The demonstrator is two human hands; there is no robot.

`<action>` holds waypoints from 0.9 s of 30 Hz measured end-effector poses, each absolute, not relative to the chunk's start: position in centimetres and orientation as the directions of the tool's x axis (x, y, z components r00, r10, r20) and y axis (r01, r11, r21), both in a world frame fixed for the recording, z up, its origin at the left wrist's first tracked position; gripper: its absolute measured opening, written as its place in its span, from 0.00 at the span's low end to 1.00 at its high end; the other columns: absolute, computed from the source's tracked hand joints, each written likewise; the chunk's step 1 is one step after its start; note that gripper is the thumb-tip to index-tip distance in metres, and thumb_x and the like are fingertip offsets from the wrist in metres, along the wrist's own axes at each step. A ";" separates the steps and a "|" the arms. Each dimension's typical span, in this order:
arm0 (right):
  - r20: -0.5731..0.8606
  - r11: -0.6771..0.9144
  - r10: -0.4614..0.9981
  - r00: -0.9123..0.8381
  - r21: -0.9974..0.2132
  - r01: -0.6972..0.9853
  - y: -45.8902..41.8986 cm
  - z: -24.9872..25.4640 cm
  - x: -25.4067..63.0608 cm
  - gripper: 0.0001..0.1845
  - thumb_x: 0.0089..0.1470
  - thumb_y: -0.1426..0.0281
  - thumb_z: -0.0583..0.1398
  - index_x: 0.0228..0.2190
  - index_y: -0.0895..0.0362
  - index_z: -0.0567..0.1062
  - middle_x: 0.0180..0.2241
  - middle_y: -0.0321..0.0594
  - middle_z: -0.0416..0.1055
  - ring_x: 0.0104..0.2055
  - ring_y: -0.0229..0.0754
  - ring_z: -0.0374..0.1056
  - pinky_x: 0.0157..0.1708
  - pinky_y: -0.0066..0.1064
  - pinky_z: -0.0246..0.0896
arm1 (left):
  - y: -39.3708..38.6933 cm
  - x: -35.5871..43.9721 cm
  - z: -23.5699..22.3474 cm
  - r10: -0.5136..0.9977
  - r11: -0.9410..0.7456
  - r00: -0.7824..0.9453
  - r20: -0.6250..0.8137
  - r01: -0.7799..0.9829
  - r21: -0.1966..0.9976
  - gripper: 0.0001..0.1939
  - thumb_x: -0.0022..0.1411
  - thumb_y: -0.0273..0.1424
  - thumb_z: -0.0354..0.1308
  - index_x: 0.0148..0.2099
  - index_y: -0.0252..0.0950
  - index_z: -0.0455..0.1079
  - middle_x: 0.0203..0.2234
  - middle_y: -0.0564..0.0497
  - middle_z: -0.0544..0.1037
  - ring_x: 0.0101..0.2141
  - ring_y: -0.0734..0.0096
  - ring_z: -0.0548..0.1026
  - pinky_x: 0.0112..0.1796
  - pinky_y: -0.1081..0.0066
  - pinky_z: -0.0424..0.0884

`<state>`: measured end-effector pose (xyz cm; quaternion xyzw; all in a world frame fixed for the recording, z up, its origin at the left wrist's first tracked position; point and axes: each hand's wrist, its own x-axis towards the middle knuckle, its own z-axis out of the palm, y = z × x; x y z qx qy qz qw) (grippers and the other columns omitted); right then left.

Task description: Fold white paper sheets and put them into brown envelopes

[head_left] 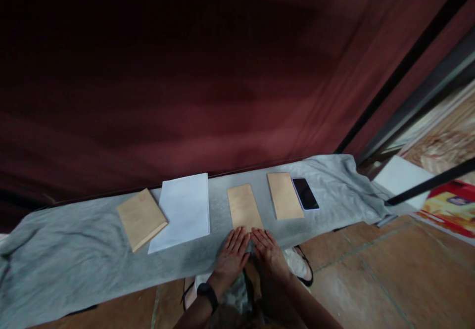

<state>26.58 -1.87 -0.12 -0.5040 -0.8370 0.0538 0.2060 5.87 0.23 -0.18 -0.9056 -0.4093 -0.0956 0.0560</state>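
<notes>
A brown paper envelope [245, 205] lies on the grey cloth in front of me. On its near end rest the flat fingers of my left hand [232, 253], with a dark band around that wrist. My right hand [270, 255] lies beside it, fingers stretched out over the same near end of the envelope. The two hands cover that end. Right of it is a stack of brown envelopes [285, 195], and a phone [305, 193] with a dark screen lies against the stack's right side. To the left is a stack of white paper [183, 210].
Another stack of brown envelopes [142, 216] overlaps the white paper's left edge. Grey cloth [89, 250] covers the long narrow surface. A dark red panel [222, 96] rises behind it. At the right stand a white box [403, 180] and a red printed carton [452, 208] beyond a dark bar.
</notes>
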 end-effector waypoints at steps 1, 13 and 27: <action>0.286 0.485 0.867 -0.407 -0.302 0.821 -1.8 -0.1 26.6 0.29 0.63 0.76 0.51 0.65 0.56 0.61 0.65 0.44 0.63 0.67 0.42 0.57 0.66 0.43 0.55 | 0.2 5.9 -0.1 0.730 -0.658 0.647 0.219 0.752 -0.028 0.30 0.68 0.35 0.51 0.70 0.36 0.55 0.68 0.43 0.60 0.66 0.58 0.59 0.63 0.55 0.60; 0.330 0.459 0.871 -0.364 -0.283 0.842 -1.8 -1.0 26.2 0.28 0.65 0.73 0.51 0.65 0.56 0.60 0.64 0.44 0.63 0.67 0.42 0.57 0.66 0.43 0.53 | 0.0 6.6 -0.2 0.762 -0.636 0.626 0.167 0.771 0.011 0.38 0.64 0.39 0.55 0.72 0.33 0.49 0.70 0.40 0.54 0.69 0.55 0.52 0.65 0.52 0.56; 0.282 0.359 0.916 -0.286 -0.251 0.899 -2.5 0.2 28.8 0.28 0.68 0.68 0.47 0.67 0.56 0.57 0.65 0.45 0.62 0.67 0.46 0.56 0.68 0.47 0.46 | -1.6 6.2 0.3 0.835 -0.528 0.499 0.232 0.845 0.085 0.38 0.70 0.44 0.50 0.72 0.29 0.45 0.68 0.35 0.56 0.68 0.54 0.54 0.65 0.53 0.56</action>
